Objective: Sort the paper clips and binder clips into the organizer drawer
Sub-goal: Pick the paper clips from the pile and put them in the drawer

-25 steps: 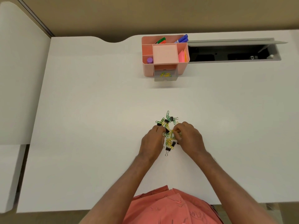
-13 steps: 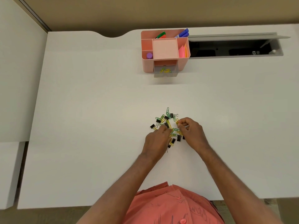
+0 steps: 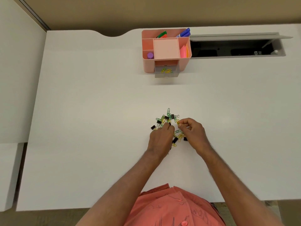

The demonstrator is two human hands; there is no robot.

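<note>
A heap of green and yellow paper clips and small black binder clips lies on the white desk in front of me. My left hand is over the heap's left side, its fingertips pinching a black binder clip. My right hand is at the heap's right side, thumb and forefinger pinching a yellow paper clip. At the back of the desk stands the pink organizer. Its small clear drawer is pulled out, with a few yellow and green paper clips inside.
The organizer's top compartments hold markers, pink sticky notes and a purple cap. An open cable trough runs along the desk's back right. A second white surface adjoins on the left.
Both hands have shifted a little within the heap. My right hand has risen off the clips with a yellow paper clip pinched. Some binder clips on the left have spread outward.
</note>
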